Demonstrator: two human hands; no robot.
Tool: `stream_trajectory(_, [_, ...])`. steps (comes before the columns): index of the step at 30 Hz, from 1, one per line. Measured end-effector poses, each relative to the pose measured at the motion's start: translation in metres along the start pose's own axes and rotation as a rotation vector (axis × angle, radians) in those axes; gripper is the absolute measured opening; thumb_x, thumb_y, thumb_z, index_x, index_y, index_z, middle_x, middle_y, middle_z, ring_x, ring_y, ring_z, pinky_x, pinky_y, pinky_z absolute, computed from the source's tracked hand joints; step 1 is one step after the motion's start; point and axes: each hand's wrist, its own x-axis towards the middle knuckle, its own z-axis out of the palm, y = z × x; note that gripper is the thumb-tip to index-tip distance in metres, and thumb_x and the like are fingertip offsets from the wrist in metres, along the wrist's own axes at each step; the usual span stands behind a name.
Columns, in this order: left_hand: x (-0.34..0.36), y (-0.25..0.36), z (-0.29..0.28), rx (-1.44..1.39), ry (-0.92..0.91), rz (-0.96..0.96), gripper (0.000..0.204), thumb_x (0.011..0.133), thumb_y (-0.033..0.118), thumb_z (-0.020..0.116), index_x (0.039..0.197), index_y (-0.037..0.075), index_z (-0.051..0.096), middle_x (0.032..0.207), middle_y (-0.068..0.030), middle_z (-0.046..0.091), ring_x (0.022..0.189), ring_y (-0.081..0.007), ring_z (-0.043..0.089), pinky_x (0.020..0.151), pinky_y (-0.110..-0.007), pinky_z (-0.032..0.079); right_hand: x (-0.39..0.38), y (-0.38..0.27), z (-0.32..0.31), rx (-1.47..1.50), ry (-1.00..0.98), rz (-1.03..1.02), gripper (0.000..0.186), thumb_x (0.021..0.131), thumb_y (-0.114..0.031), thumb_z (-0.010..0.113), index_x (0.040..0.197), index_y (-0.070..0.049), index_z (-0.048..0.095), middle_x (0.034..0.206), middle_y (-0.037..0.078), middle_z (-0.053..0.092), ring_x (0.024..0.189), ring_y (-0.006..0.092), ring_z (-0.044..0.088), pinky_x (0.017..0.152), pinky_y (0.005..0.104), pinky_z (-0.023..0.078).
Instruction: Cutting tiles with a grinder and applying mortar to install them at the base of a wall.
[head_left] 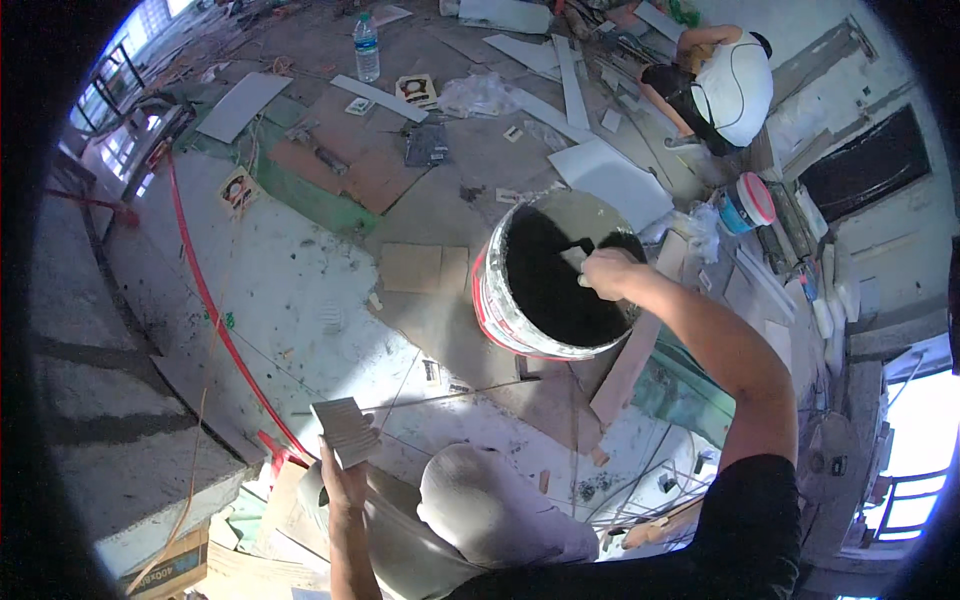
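My left hand (345,482) grips a small pale tile piece (344,430) with a ridged face, held up beside my bent knee. Over a big white-and-red bucket (492,322), my right hand (608,274) is closed on a small trowel (573,256), most of it hidden by the fingers and the dark contents. Dark grey mortar (552,300) fills the lower part of the bucket, and lighter grey smears coat its inner wall. The bucket stands in front of me on cardboard.
A person (735,90) in a white top crouches at the far right. A smaller blue-and-white bucket (745,205) with a red lid stands nearby. A water bottle (367,48) and loose boards (243,106) lie or stand farther off. A red hose (197,290) runs along the left.
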Motion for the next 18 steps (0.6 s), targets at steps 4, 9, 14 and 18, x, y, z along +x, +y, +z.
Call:
stream_trajectory(4, [-0.039,0.02,-0.036,0.083,0.096,0.048,0.072,0.116,0.061,0.042,0.162,0.006,0.05,0.148,-0.0221,0.067,0.123,-0.0329,0.072,0.107,-0.048,0.057,0.003,-0.043,-0.033,-0.061,0.188,-0.025,0.04,0.1,-0.041,0.074,0.098,-0.003,0.084,0.102,0.022,0.081,0.101,0.0414,0.08,0.089,0.0528,0.062])
stream_trajectory(9, [-0.03,0.016,-0.024,-0.029,0.146,0.11,0.074,0.115,0.064,0.043,0.162,0.008,0.051,0.147,-0.0195,0.068,0.121,-0.0332,0.072,0.102,-0.045,0.059,-0.009,0.003,-0.022,-0.283,0.393,-0.113,0.023,0.093,-0.027,0.072,0.088,-0.008,0.085,0.09,0.016,0.081,0.091,0.0383,0.08,0.08,0.0521,0.063])
stream_trajectory(14, [-0.01,-0.003,-0.014,-0.2,0.155,-0.008,0.071,0.115,0.059,0.047,0.164,0.007,0.048,0.158,-0.0195,0.061,0.141,-0.0352,0.062,0.116,-0.051,0.052,0.004,-0.019,0.016,-0.214,0.422,-0.091,0.023,0.089,-0.014,0.064,0.088,-0.007,0.086,0.092,0.019,0.081,0.091,0.0393,0.081,0.081,0.0531,0.064])
stream_trajectory(18, [0.007,-0.01,0.016,-0.113,0.017,0.043,0.071,0.115,0.053,0.052,0.164,0.002,0.045,0.158,-0.0186,0.06,0.142,-0.0348,0.061,0.12,-0.051,0.048,-0.009,-0.031,0.006,-0.12,0.316,-0.084,0.023,0.092,-0.017,0.067,0.093,-0.002,0.084,0.097,0.023,0.081,0.096,0.0426,0.08,0.086,0.0537,0.064])
